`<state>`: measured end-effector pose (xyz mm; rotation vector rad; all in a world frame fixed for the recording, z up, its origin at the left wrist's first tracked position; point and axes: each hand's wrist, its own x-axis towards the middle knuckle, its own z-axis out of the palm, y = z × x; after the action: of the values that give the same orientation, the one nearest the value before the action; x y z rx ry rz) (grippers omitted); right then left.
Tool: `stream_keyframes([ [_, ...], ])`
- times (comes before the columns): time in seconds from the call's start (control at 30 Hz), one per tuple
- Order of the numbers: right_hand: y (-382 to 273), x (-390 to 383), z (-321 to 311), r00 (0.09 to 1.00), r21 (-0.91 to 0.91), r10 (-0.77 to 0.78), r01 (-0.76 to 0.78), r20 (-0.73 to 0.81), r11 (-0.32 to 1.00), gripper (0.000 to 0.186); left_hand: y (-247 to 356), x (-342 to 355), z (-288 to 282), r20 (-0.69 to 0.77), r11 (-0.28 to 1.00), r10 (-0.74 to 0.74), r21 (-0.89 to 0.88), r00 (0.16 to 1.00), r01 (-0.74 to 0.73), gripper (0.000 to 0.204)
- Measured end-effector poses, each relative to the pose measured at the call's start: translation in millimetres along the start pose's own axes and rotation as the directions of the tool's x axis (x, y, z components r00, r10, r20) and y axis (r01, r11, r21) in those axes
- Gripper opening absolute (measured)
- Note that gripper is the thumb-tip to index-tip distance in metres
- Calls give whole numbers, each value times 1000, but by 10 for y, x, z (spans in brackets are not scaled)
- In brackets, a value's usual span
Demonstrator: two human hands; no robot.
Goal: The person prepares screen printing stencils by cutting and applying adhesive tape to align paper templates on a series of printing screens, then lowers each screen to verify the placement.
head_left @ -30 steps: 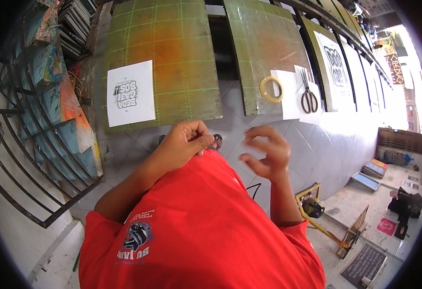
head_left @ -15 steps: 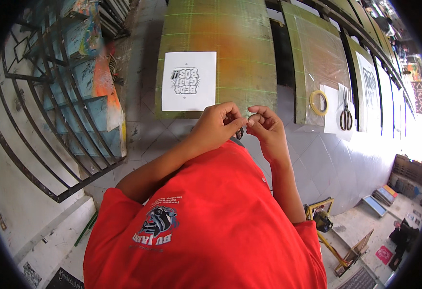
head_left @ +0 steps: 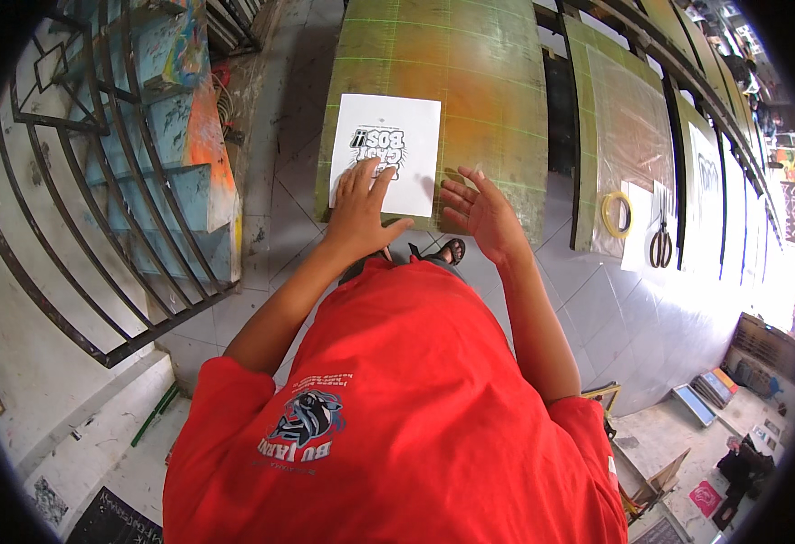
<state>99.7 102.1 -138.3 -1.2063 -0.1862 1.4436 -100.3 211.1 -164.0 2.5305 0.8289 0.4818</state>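
Observation:
A white sheet of paper [head_left: 415, 136] printed with black lettering lies near the front edge of a long green board [head_left: 492, 109] that has an orange stain. Over the sheet's lower part is my left hand [head_left: 363, 208], fingers spread, covering some of the print; whether it touches the paper I cannot tell. My right hand [head_left: 483, 218] is raised just right of the sheet, palm turned inward and fingers stretched out. Nothing shows in either hand.
On the board to the right lie clear plastic film [head_left: 624, 118], a roll of yellowish tape [head_left: 616, 212] and black-handled scissors [head_left: 660, 243] on white paper. A black metal grille [head_left: 112, 245] stands at the left, with blue paint-stained steps [head_left: 157, 181] behind it.
My hands, which were together with fingertips pinched in front of my chest, have parted and reached forward. The left now extends over the printed sheet; the right has opened beside it.

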Motion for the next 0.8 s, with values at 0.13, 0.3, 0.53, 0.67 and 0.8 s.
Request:
stream_keyframes([
  [0.13,13,136,38,999,-17,44,-43,14,999,75,-29,-25,117,36,999,0,52,999,-2,87],
  [0.3,15,182,66,997,3,69,-69,17,998,69,35,12,169,23,997,-42,67,999,41,88],
  [0.53,-31,115,172,997,-145,46,-55,-64,988,61,40,14,215,29,995,-76,71,997,74,88],
  [0.67,-40,54,281,996,-241,41,-58,-77,969,61,35,2,236,12,995,-78,70,997,77,88],
  [0.8,0,89,276,995,-128,78,-86,-67,988,55,44,12,222,14,994,-81,76,997,80,88],
])
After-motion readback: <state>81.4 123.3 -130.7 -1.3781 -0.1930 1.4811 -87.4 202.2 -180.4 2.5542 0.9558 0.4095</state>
